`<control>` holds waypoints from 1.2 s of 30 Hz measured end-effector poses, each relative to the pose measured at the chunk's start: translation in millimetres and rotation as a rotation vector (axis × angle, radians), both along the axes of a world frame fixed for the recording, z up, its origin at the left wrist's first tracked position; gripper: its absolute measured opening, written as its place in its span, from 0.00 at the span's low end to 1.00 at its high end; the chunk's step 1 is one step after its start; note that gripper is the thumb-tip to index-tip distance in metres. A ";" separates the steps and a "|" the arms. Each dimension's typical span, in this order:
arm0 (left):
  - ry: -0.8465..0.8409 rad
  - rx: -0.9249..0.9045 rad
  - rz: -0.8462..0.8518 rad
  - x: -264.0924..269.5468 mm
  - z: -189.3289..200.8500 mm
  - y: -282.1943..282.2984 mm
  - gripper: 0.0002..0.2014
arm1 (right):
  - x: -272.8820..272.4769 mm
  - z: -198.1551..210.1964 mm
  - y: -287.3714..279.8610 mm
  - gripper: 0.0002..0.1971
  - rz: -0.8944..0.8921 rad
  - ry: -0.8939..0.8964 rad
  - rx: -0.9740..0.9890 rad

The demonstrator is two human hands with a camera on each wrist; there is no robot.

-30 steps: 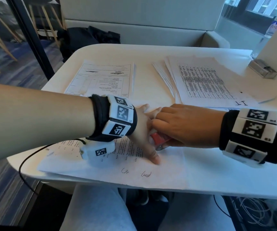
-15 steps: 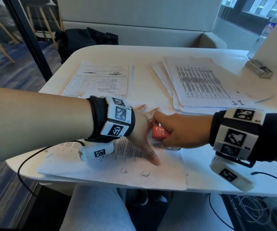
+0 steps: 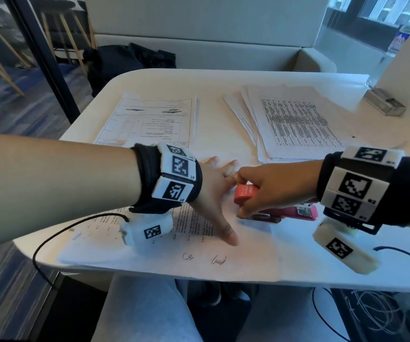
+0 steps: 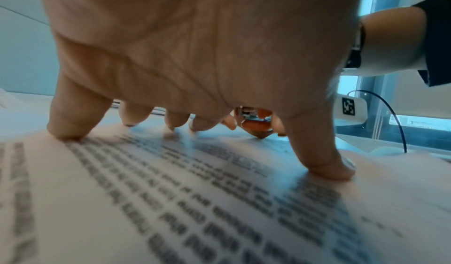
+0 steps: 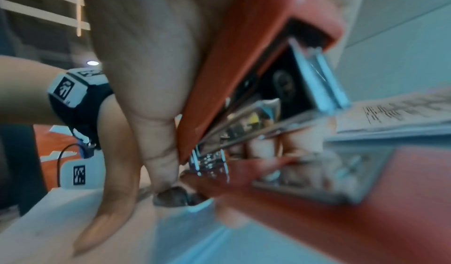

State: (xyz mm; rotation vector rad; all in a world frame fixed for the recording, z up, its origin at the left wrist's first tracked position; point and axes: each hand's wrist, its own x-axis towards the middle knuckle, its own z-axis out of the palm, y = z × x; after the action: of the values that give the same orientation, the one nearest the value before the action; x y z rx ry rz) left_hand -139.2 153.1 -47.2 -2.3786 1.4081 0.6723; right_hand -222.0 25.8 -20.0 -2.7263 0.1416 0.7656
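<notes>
A red stapler sits at the right edge of a printed paper sheaf near the table's front. My right hand grips the stapler's top arm, fingers curled round it; the wrist view shows the stapler with its arm lifted off the base and the metal magazine exposed. My left hand lies spread on the printed paper sheaf, fingertips and thumb pressing it flat, just left of the stapler.
A second printed sheet lies at the table's back left, and a fanned paper stack at the back right. A small metal box stands far right. A dark bag rests on the bench behind. The table front edge is near.
My right hand has drawn back to the right and turned, tilting the stapler's top arm up so more of the red body and base shows. The left hand stays pressed on the paper.
</notes>
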 end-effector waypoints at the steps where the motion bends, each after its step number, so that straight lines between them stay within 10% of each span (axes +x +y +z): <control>1: -0.002 0.006 0.006 0.3 2.0 -0.1 0.66 | -1.6 0.4 0.0 0.21 0.035 -0.059 -0.081; 6: -0.085 -0.020 0.005 0.0 12.3 3.2 0.62 | -5.9 -0.5 -7.9 0.20 0.046 -0.205 -0.207; 15: -0.006 -0.409 -0.062 -19.5 18.4 1.6 0.13 | -7.1 -10.6 -16.8 0.16 0.110 -0.315 -0.274; 36: -0.122 -0.331 -0.113 -42.4 8.1 0.2 0.13 | -12.4 -17.4 -13.9 0.20 0.225 -0.394 -0.384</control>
State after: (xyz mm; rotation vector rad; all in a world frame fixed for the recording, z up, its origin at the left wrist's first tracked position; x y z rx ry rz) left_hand -181.6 153.2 -39.1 -2.5055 1.6942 0.2764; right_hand -234.4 11.9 -37.4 -3.2373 -0.1215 0.2544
